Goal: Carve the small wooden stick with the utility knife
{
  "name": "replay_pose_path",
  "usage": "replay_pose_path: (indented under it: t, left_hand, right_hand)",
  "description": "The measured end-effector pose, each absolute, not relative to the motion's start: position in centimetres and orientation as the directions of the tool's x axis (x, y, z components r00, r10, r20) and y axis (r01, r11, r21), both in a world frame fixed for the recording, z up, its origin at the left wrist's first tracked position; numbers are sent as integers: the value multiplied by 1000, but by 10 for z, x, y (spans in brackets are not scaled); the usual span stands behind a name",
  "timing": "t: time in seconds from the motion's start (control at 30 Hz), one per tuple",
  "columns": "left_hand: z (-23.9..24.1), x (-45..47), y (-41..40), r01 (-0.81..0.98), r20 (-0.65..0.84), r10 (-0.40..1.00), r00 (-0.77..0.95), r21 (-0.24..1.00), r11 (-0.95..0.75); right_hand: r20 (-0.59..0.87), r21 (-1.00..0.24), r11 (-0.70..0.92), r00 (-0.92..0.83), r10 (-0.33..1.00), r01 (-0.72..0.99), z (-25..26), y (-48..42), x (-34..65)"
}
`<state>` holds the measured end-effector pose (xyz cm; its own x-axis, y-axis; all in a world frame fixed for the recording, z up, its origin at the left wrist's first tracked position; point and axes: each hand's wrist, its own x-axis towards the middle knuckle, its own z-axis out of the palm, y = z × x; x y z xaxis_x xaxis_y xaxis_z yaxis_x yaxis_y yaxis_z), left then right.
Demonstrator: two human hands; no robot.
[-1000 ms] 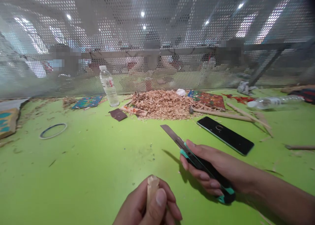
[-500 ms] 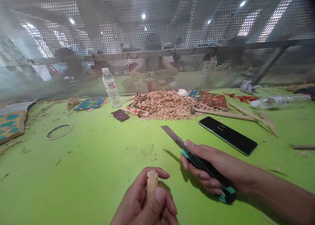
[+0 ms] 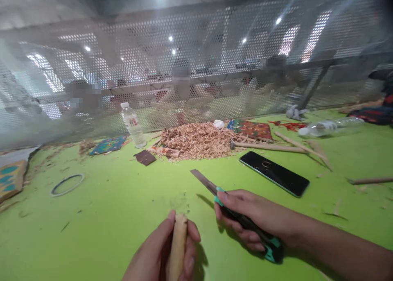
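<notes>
My left hand [image 3: 162, 252] is closed around a short pale wooden stick [image 3: 177, 248], held upright at the bottom centre above the green table [image 3: 101, 215]. My right hand [image 3: 251, 215] grips a teal-and-black utility knife [image 3: 233, 215]. Its blade [image 3: 201, 177] is extended and points up and left, a short way right of the stick's top end. Blade and stick are apart.
A pile of wood shavings [image 3: 196, 139] lies at the back centre beside an upright water bottle [image 3: 132, 125]. A black phone [image 3: 274, 173] lies right of the knife. Long sticks [image 3: 270, 146], a lying bottle [image 3: 325, 127], patterned cards [image 3: 107, 145] and a ring [image 3: 66, 184] are scattered about. A perforated metal screen [image 3: 196, 68] closes the far edge.
The stick has turned in my left hand and now shows more of its length. My right hand with the knife has shifted slightly left. The view has tilted up.
</notes>
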<state>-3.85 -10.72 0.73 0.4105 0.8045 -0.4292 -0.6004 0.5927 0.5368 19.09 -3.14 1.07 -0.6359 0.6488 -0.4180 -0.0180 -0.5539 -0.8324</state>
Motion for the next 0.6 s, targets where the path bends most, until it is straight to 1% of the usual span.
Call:
replay_pose_path:
  t: [0.07, 0.1, 0.17, 0.33, 0.6]
  left_hand:
    - [10, -36, -93, -583, -415, 790, 451, 533, 613]
    - [11, -34, -87, -558, -449, 770, 453, 531, 638]
    - [11, -29, -76, -534, -426, 775, 466, 564, 630]
    - [0, -24, -58, -511, -363, 777, 515, 598, 618]
    - [-13, -26, -36, -453, -290, 695, 658, 585, 673]
  right_hand:
    - [-420, -839, -544, -617, 666, -16, 7, -30, 188]
    - [-424, -842, -540, -601, 677, -15, 5, -30, 187]
    - [-444, -840, -542, -568, 693, -5, 3, -28, 185]
    - [-520, -795, -606, -550, 653, 31, 5, -21, 185]
    - [-552, -749, -660, -502, 666, -51, 0, -15, 192]
